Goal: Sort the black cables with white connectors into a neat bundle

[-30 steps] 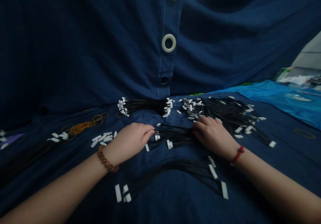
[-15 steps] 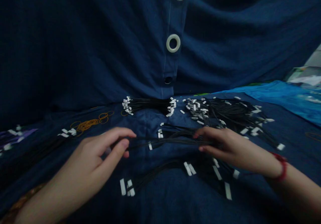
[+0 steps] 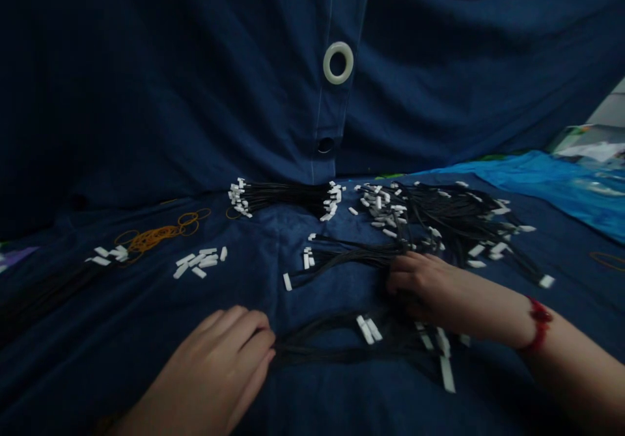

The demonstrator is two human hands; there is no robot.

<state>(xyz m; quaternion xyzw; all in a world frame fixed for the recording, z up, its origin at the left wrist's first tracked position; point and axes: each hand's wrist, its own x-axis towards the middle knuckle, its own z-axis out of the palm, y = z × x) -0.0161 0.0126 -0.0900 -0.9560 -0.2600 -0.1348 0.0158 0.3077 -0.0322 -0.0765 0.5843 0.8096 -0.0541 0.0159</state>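
Observation:
My left hand (image 3: 229, 358) is closed over the left end of the near black cables (image 3: 336, 356), which run right across the blue cloth. Their left connectors are hidden under the fingers. My right hand (image 3: 424, 283), a red bracelet on its wrist, has its fingers curled down at the right part of a small group of black cables (image 3: 351, 254) with white ends. What its fingertips hold, if anything, is hidden. Two white connectors (image 3: 368, 330) lie on the cloth between the hands.
Behind lies a neat cable bundle (image 3: 288, 200), with a tangled cable pile (image 3: 444, 211) to its right. At left are orange rubber bands (image 3: 159, 235), loose white connectors (image 3: 202, 260) and more dark cables (image 3: 53, 293). Blue fabric (image 3: 551, 182) lies at the far right.
My left hand has moved down toward me and closed on the near cables. My right hand has curled its fingers downward. The cables stretched between the hands are no longer held up.

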